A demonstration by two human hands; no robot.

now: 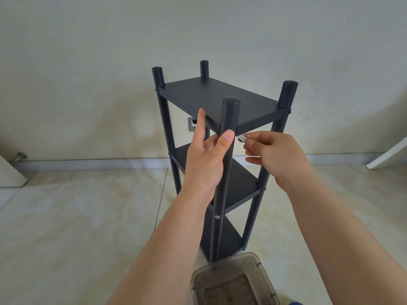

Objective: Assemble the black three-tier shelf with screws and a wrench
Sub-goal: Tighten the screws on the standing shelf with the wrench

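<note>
The black three-tier shelf [220,95] stands upright on the tiled floor, with four round posts and three boards. My left hand [204,159] grips the nearest post [230,115] just under the top board, thumb on the front of the post and index finger along the board's edge. My right hand [275,155] pinches a small silvery wrench [241,137], whose tip meets the near post at the top board's corner. A screw head [217,217] shows lower on the same post at the middle board.
A smoky transparent plastic box [233,280] sits on the floor right in front of the shelf's base. A wall with a small metal outlet plate [192,124] stands behind. White furniture edges show at the far left [11,172] and far right [387,155].
</note>
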